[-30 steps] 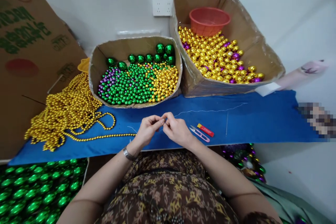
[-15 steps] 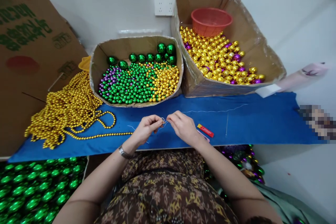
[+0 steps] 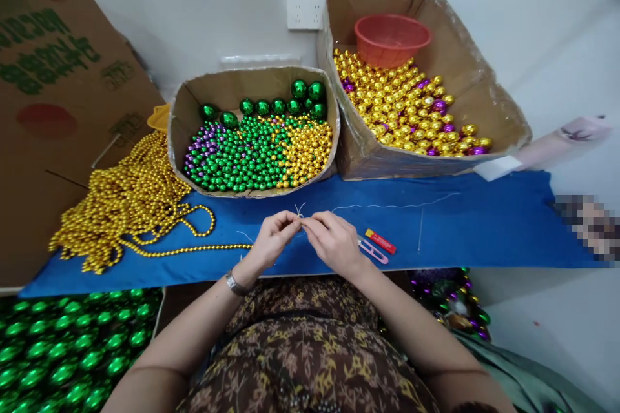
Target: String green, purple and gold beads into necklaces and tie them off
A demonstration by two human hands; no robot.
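Note:
Both hands meet over the front of the blue cloth. My left hand and my right hand each pinch a thin white thread, fingertips touching, with two short thread ends sticking up between them. The thread trails off to the right across the cloth. A strand of gold beads runs from the left toward my left hand. Pink thread snips and a red lighter lie just right of my right hand.
A heap of gold bead strings lies at the left. A cardboard box of green, purple and gold beads stands behind my hands. A bigger box of gold balls with a red basket stands to its right. Green balls fill the lower left.
My hands drew slightly apart with the thread, then came together again. Two short thread ends now stand up between the fingertips.

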